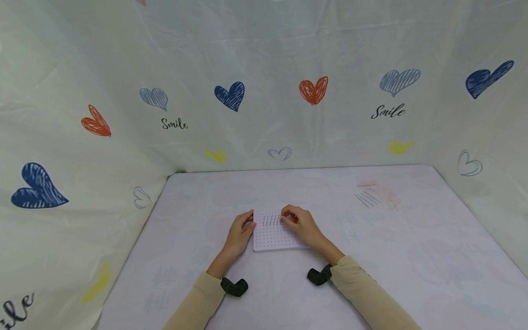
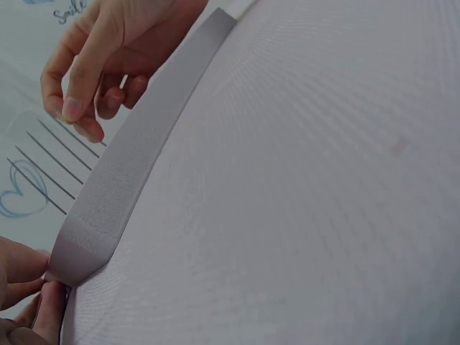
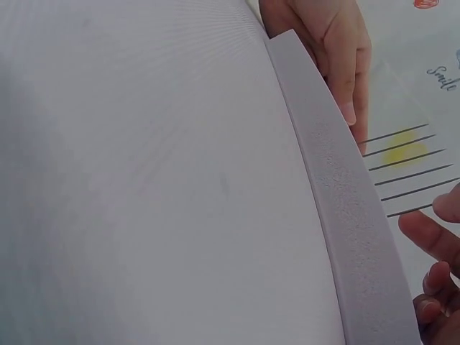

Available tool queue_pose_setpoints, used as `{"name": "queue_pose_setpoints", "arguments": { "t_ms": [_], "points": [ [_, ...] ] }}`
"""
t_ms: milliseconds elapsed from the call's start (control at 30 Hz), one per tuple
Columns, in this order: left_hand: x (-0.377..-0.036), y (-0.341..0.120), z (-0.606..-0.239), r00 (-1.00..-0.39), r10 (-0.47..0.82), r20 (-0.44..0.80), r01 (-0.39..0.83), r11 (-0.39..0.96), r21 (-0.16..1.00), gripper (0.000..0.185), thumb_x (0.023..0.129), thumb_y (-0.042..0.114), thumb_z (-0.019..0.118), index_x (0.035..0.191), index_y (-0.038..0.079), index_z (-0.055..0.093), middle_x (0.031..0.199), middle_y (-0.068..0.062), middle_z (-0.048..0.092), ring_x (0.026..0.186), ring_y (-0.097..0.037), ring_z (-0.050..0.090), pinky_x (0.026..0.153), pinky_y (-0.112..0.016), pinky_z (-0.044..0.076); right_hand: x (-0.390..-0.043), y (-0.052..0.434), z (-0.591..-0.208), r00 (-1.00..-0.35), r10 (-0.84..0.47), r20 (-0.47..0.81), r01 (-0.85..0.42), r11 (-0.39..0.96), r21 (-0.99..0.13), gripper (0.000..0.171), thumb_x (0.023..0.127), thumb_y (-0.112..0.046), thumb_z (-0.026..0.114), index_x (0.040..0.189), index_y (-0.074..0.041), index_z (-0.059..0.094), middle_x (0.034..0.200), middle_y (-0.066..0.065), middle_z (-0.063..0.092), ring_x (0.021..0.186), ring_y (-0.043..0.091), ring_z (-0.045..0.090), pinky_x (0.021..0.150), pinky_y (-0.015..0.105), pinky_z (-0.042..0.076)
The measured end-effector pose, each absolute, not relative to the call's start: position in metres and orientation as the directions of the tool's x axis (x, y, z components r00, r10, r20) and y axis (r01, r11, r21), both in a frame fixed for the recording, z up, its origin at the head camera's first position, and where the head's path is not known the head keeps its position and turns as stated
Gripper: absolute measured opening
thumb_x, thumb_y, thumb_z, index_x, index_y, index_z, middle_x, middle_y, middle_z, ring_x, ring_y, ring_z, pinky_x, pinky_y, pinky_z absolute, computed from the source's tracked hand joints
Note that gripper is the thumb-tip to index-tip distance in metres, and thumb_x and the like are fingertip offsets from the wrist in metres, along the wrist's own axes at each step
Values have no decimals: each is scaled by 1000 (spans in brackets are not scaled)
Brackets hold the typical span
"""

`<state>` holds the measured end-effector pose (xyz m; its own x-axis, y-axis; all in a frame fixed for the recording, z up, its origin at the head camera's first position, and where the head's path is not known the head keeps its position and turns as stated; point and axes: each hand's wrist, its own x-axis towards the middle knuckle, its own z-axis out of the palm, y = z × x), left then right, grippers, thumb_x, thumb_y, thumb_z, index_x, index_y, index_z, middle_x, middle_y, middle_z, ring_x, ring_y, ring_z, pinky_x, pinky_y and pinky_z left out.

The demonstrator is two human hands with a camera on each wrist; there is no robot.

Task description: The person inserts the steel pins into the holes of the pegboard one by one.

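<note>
Left hand (image 1: 239,233) fingers curled on white pegboard (image 1: 274,237) left edge, right hand (image 1: 300,222) loosely curled over thin pins (image 1: 271,220), nothing visibly pinched, forearms low over tabletop (image 1: 412,247)

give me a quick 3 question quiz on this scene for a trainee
1. True or false: the thin pins stand in a row near the far edge of the white board.
2. Which hand is at the board's left edge? A) the left hand B) the right hand C) neither
3. Fill in: a second set of dark pins lies on the ___, apart from the board, to its far right.

Key
1. true
2. A
3. table
</note>
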<state>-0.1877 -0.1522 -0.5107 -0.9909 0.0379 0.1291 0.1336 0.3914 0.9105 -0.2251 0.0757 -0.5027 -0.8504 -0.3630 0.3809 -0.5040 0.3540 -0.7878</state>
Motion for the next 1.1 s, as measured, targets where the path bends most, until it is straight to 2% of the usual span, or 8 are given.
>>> {"name": "queue_pose_setpoints", "arguments": {
  "t_ms": [367,633,867,1100],
  "points": [
    [-188,-152,-512,-990,35,135,138,392,909,46,99,-2,55,144,-8,44,132,-22,52,126,-33,50,110,-40,43,-224,81,-500,-867,-330,374,-479,343,-808,4,94,-12,70,97,-10,68,87,-4,66,73,12,50,62,21,42],
    [-187,-152,-511,-990,38,134,138,402,905,46,100,-1,54,144,-8,44,131,-22,52,125,-33,51,109,-41,43,-229,94,-492,-898,-284,337,-426,366,-827,3,95,-14,68,98,-12,68,91,-3,66,78,16,52,64,22,43],
    [-187,-152,-511,-989,44,138,144,404,903,46,100,-1,54,144,-8,44,132,-22,51,126,-33,50,110,-42,43,-236,113,-485,-914,-239,328,-399,376,-837,5,95,-12,69,98,-8,69,93,2,67,83,20,53,69,24,46],
    [-186,-152,-511,-989,45,141,147,409,901,46,100,-1,54,144,-9,43,132,-22,51,126,-34,50,110,-41,43,-238,133,-480,-930,-189,316,-367,410,-835,9,95,-13,69,101,-6,68,96,7,65,85,21,50,69,23,43]
  ]
}}
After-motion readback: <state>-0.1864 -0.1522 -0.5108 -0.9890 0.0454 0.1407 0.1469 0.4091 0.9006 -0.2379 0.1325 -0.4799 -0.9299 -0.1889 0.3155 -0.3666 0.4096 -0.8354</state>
